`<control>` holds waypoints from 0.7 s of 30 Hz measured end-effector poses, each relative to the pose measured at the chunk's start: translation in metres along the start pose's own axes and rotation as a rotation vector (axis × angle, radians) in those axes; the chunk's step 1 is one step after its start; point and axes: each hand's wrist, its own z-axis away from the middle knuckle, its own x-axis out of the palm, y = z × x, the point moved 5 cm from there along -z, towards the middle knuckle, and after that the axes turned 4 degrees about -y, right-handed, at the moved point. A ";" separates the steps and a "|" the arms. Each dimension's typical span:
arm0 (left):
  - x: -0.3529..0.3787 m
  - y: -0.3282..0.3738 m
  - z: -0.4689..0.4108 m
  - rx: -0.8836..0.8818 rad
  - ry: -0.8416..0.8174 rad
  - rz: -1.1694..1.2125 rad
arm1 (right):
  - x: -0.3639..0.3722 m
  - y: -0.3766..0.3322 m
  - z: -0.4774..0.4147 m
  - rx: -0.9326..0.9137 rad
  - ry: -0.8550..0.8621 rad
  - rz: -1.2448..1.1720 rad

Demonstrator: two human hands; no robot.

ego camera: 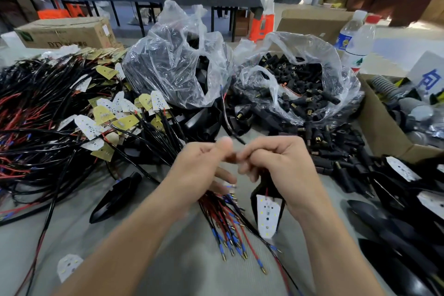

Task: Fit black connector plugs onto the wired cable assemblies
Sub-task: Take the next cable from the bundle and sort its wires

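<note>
Pile of cable assemblies: lies on the table, well left of the bag of plugs. The leads are limp and tangled and are judged light.

Left hand: below and left of the bag. The fingers are curled, and thumb and forefinger pinch a wire end.

Bundle of terminated wires: on the table below the bag, under both hands. The gold tips are thin and judged easy to bend, so the sleeve just behind the tip is the better place to hold.

Right hand: directly below the bag. It is closed and pinches the same wire end. An LED board dangles beneath it.

Whether a plug is already between the fingertips cannot be told.

Loose plugs: spilled just below the bag. They are small and rigid and are judged to suit a grip on the body.
</note>
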 end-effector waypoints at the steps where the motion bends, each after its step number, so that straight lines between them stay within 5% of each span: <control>1: -0.004 -0.001 -0.002 -0.008 0.071 0.065 | 0.005 0.000 0.001 0.025 -0.077 0.004; 5: -0.009 -0.009 -0.009 -0.014 0.094 0.204 | 0.026 0.005 0.007 0.155 -0.389 0.088; 7: -0.015 -0.012 -0.011 -0.006 0.109 0.226 | 0.031 0.012 0.010 0.210 -0.413 0.093; 15: -0.012 -0.009 -0.010 0.039 0.033 0.061 | 0.001 0.013 -0.001 0.180 0.121 -0.165; 21: 0.010 -0.008 -0.003 -0.007 -0.068 -0.049 | 0.003 0.020 -0.008 0.146 0.270 -0.310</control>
